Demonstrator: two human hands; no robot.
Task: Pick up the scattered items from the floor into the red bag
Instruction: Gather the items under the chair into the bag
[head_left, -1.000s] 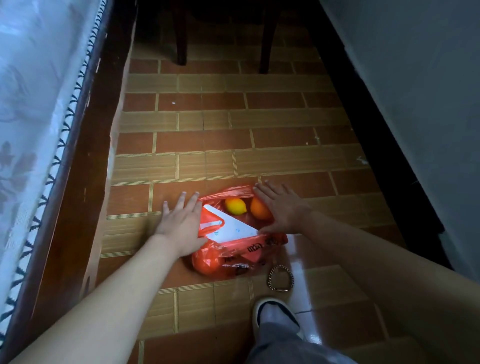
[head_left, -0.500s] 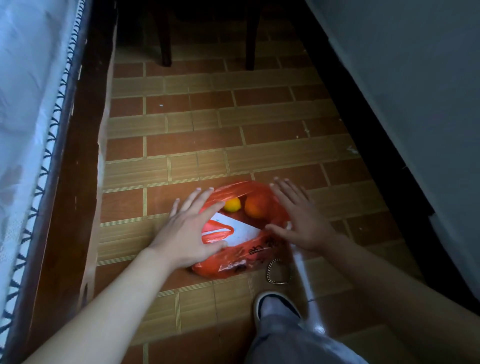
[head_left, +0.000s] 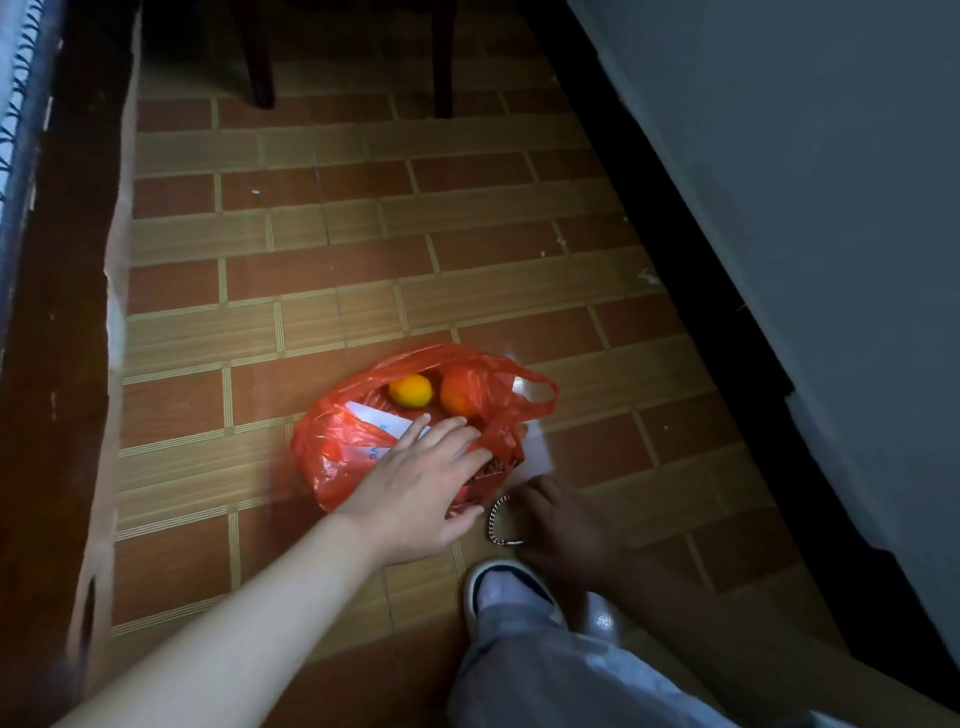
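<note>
The red bag (head_left: 332, 447) lies open on the tiled floor. Inside it are a yellow fruit (head_left: 410, 391), an orange fruit (head_left: 460, 397) and a white paper (head_left: 376, 418). My left hand (head_left: 421, 483) rests on the bag's near edge, fingers straight and stretched over the opening. A metal chain bracelet (head_left: 497, 522) lies on the floor just in front of the bag. My right hand (head_left: 563, 525) is in deep shadow at the bracelet's right side and covers part of it. Whether its fingers hold the chain is too dark to see.
A dark wooden bed frame (head_left: 52, 364) runs along the left. Two chair legs (head_left: 260, 67) stand at the far end. A grey wall (head_left: 779, 208) with a black skirting closes the right side. My white shoe (head_left: 498, 587) is just behind the bracelet.
My right hand left the bag's right side and dropped back to the bracelet. My left hand slid right across the bag's near edge. The view shifted slightly.
</note>
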